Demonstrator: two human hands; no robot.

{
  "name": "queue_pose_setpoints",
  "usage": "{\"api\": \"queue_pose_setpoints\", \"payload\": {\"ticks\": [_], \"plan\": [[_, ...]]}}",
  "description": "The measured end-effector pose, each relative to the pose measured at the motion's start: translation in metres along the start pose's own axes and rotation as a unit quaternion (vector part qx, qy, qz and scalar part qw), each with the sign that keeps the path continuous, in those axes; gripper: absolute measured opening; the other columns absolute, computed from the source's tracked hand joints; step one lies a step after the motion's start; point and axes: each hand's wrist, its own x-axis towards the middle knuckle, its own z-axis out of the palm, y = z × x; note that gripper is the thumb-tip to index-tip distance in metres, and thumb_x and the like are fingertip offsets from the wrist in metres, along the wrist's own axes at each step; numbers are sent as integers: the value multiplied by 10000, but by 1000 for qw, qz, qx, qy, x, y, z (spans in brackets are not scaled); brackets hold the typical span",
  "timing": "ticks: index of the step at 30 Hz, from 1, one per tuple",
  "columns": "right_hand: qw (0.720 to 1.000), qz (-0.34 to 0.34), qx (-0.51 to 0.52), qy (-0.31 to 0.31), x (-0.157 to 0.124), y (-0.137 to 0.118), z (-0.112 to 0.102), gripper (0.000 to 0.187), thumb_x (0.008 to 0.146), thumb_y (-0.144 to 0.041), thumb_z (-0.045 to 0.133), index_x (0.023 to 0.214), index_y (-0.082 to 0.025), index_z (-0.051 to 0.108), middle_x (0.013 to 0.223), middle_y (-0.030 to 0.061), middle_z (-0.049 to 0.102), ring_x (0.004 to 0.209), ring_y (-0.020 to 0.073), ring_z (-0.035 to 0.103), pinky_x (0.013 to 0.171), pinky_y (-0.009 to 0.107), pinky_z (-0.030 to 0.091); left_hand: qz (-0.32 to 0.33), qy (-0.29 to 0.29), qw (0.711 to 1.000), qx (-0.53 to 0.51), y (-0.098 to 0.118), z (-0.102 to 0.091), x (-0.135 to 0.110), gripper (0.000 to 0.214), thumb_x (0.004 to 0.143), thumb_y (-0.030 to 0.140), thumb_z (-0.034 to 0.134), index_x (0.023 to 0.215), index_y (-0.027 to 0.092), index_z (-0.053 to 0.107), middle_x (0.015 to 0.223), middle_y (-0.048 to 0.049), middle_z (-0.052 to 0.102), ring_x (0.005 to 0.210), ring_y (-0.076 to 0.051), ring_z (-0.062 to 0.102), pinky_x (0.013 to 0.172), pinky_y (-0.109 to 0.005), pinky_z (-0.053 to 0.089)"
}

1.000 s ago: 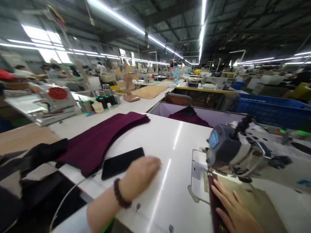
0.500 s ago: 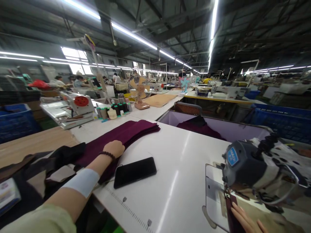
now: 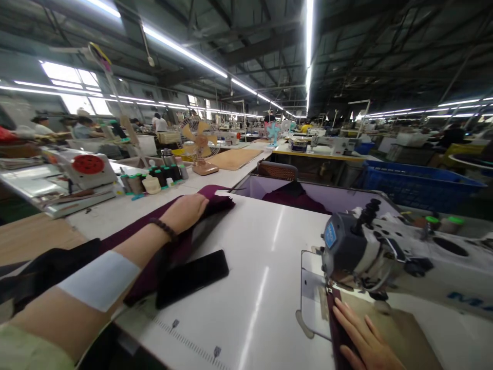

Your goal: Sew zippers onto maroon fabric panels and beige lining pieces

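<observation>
Fingers (image 3: 347, 314): left hand (image 3: 187, 211) curled over cloth (image 3: 140, 221); right hand (image 3: 365, 339) parted on strip (image 3: 336, 331).

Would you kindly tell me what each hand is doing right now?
Left hand: at the purple fabric; whether gripping cannot be told.
Right hand: open, resting on the maroon strip.

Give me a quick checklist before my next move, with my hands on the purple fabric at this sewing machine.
1. Left hand on the layered dark purple fabric stack: ok, near its far end.
2. Single layer in that hand: cannot tell; grip hidden.
3. Right hand on the narrow dark purple fabric strip: ok, fingers extended.
4. Needle clearance at the grey-and-white sewing machine: cannot tell; needle indistinct.
5. Flat black rectangular phone off the shiny metal machine plate: ok, apart.
</observation>
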Motion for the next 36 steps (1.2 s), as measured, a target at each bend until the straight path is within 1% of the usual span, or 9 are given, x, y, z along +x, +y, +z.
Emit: {"api": "queue_pose_setpoints", "payload": {"ticks": [6,8,10,14,18,22,25,29,36], "plan": [[981,117,139,-73,3,-17,-25,475,890,-284,363,1351,-172,359,1401,85,330,1293,231,302,1050,501,273,207,-156,955,-144,123,44,-40,474,941,326,260,702,146,628,665,-49,645,632,-175,617,628,-260,457],[973,133,163,-92,5,-19,-32,477,890,-265,365,1359,-184,342,1415,75,313,1312,208,266,1074,478,234,271,-191,925,-186,148,58,-66,429,935,379,301,880,152,660,900,-69,683,832,-189,640,739,-257,477],[970,138,176,-97,7,-20,-38,483,879,-240,379,1356,-174,346,1417,80,314,1316,201,260,1081,467,224,330,-206,897,-210,163,66,-92,417,896,425,410,1142,134,579,1260,-127,528,1141,-237,508,939,-314,411],[969,137,189,-85,9,-21,-44,490,856,-192,404,1342,-150,362,1409,98,327,1312,210,267,1077,486,220,397,-276,860,-163,180,72,-138,814,715,559,611,1337,97,362,1423,-192,228,1304,-339,241,1042,-497,259],[969,135,189,-86,10,-20,-46,496,846,-176,420,1338,-141,362,1411,87,327,1313,207,263,1081,483,211,389,-309,861,-112,193,81,-162,890,620,349,748,1361,134,305,1433,-190,160,1310,-384,152,1040,-561,200],[969,139,187,-86,10,-20,-48,494,849,-192,430,1335,-135,365,1416,81,320,1318,207,248,1087,474,198,402,-237,871,-152,180,102,-169,792,716,301,653,1389,249,239,1464,-115,134,1317,-371,148,1034,-574,197],[968,135,192,-92,3,-24,-50,479,859,-204,412,1331,-131,373,1412,91,325,1314,206,258,1086,468,201,395,-188,870,-229,155,106,-169,539,887,286,398,1389,337,209,1464,0,219,1304,-254,283,1042,-432,296],[972,109,183,-101,-14,-32,-44,501,871,-218,386,1363,-149,319,1426,97,293,1320,193,246,1088,465,186,343,-158,879,-291,146,88,-169,460,919,402,318,1373,351,259,1422,43,330,1239,-208,407,1012,-333,356],[958,131,227,-121,-20,-26,-18,388,870,-141,415,1243,-211,497,1357,44,423,1257,218,370,1073,411,250,381,-177,855,-304,189,51,-168,478,899,409,399,1360,383,274,1363,53,417,1123,-203,533,909,-285,464]]}}
